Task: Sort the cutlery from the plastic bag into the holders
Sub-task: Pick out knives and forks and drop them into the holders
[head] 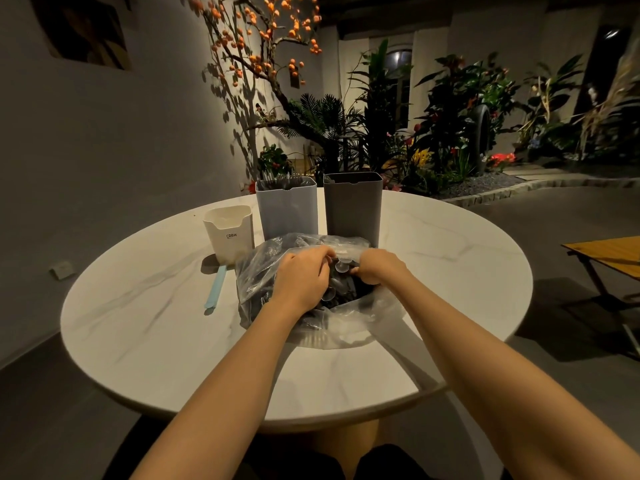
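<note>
Dim courtyard w/ plants (460,109) and an orange-fruited tree (263,39) is sitting behind a round marble table (433,271). Clear bag (263,271) is lying mid-table, dark cutlery (341,289) showing in its mouth. Left hand (304,277) is reaching into the opening, fingers curled among the pieces; can't tell if it's gripping one. Right hand (375,268) is pinching the bag's far rim. Behind the bag, 3 holders are standing: white (230,233) at left, blue-grey (287,209) w/ forks poking out, dark grey (353,206) at right. Pale blue utensil (215,287) is lying on the table beside the bag's left.
</note>
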Action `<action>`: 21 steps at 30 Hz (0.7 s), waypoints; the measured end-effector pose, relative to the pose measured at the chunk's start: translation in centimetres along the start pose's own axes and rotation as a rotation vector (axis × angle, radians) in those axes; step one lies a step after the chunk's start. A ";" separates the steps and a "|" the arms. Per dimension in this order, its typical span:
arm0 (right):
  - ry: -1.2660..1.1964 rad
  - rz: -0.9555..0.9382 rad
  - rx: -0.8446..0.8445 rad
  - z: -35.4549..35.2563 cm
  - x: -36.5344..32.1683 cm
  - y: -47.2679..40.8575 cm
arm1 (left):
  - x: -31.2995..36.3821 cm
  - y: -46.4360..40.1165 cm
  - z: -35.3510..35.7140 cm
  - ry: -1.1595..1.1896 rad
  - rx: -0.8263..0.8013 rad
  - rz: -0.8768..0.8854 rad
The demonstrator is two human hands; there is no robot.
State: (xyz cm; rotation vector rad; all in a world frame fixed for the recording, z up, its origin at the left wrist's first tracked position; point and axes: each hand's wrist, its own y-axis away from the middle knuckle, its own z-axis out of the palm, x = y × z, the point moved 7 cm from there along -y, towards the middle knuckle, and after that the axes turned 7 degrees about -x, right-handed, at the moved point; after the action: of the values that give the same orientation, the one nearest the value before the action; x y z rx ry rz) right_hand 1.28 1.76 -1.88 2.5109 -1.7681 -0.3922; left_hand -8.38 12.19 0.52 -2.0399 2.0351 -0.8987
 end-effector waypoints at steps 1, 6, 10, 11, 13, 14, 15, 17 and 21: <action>-0.028 0.001 -0.037 -0.1 0.2 -0.1 | 0.0 0.0 0.0 -0.004 -0.011 -0.002; -0.108 -0.045 -0.175 -0.7 0.5 0.8 | 0.0 0.1 -0.1 0.007 -0.004 -0.002; -0.200 -0.062 -0.211 -0.7 0.4 1.0 | 0.1 0.1 -0.1 0.003 -0.008 0.004; -0.225 -0.063 -0.214 -0.6 0.3 1.1 | 0.1 0.1 0.0 0.002 -0.011 0.005; -0.227 -0.060 -0.219 -0.4 0.3 1.2 | 0.0 0.0 0.0 0.012 -0.011 0.001; -0.201 -0.054 -0.225 -0.4 0.3 1.2 | -0.1 0.1 0.0 0.017 -0.008 -0.001; -0.173 -0.048 -0.231 -0.3 0.3 1.3 | -0.1 0.1 0.0 0.021 -0.006 -0.003; -0.139 -0.043 -0.252 -0.3 0.4 1.2 | -0.1 0.1 0.0 0.019 -0.004 0.000; -0.151 -0.042 -0.267 -0.8 0.5 1.3 | 0.2 -0.1 0.2 -0.024 -0.047 0.042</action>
State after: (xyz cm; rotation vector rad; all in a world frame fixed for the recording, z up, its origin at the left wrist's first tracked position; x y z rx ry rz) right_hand 0.43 0.73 -0.93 2.3874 -1.5864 -0.7837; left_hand -8.26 11.99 0.45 -2.0127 2.0978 -0.8234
